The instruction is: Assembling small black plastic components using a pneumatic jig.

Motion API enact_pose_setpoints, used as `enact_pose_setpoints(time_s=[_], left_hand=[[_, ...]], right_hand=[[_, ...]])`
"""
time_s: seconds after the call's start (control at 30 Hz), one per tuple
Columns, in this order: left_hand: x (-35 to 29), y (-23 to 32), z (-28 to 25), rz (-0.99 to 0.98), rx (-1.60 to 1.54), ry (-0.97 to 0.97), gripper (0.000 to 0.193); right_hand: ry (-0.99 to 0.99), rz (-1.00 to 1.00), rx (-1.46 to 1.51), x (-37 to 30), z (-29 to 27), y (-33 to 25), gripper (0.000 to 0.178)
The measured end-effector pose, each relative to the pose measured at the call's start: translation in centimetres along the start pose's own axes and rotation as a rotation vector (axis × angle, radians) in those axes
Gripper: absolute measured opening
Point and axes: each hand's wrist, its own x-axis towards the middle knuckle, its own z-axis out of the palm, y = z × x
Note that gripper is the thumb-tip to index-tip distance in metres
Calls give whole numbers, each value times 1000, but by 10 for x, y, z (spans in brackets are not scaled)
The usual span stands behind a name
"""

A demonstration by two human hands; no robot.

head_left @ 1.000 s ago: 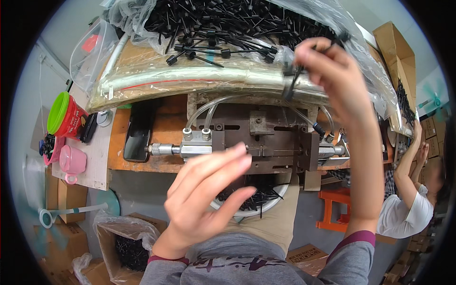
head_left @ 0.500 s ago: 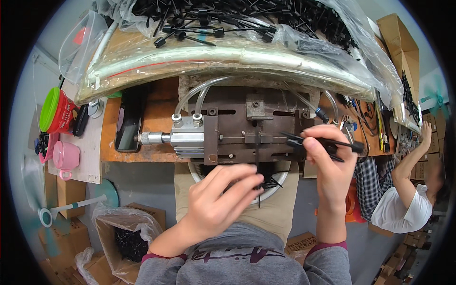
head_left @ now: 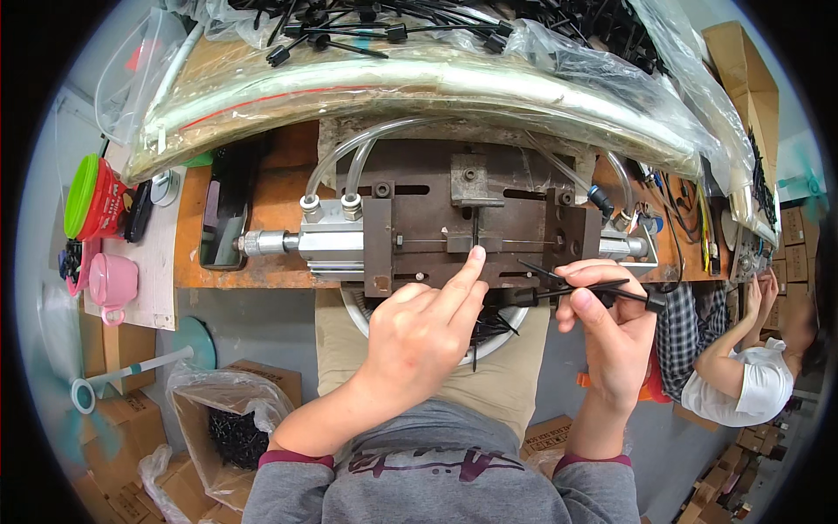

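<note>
My left hand [head_left: 428,327] reaches over the metal fixture [head_left: 419,266], index finger stretched out and its tip on a thin black plastic strip [head_left: 476,229] at the fixture's centre block. The other fingers are loosely bent, and the thumb is hidden. Several black plastic pieces [head_left: 602,292], thin stems with block-shaped heads, are gripped in the fingers of my right hand [head_left: 615,345], right of the centre block. A silver air cylinder [head_left: 332,251] sits at the fixture's left end, with another cylinder [head_left: 624,249] at the right.
A plastic-lined tray [head_left: 419,100] heaped with similar black pieces stands behind the fixture. On the left lie a dark phone [head_left: 229,214], a pink cup [head_left: 113,281] and a red tub [head_left: 103,205]. A round white-rimmed container [head_left: 356,314] sits below the bench edge. Another person [head_left: 742,375] works at right.
My left hand has moved up, its index finger now straight onto the strip at the centre block. My right hand has dropped slightly with its black pieces. The whole view has shifted a little.
</note>
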Motion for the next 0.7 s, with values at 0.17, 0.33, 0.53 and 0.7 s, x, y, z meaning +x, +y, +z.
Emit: enact_pose_setpoints(time_s=[0.17, 0.33, 0.53, 0.7], left_hand=[[0, 0, -4, -3, -23, 15, 31], [-1, 9, -13, 158, -192, 177, 41], [-12, 15, -27, 184, -283, 250, 38], [-7, 16, -37, 236, -165, 68, 32]], right_hand=[[-4, 97, 43, 0, -1, 1, 11], [-55, 175, 146, -5, 0, 10, 6], [-128, 313, 285, -3, 2, 12, 6], [-159, 388, 239, -5, 13, 14, 12]])
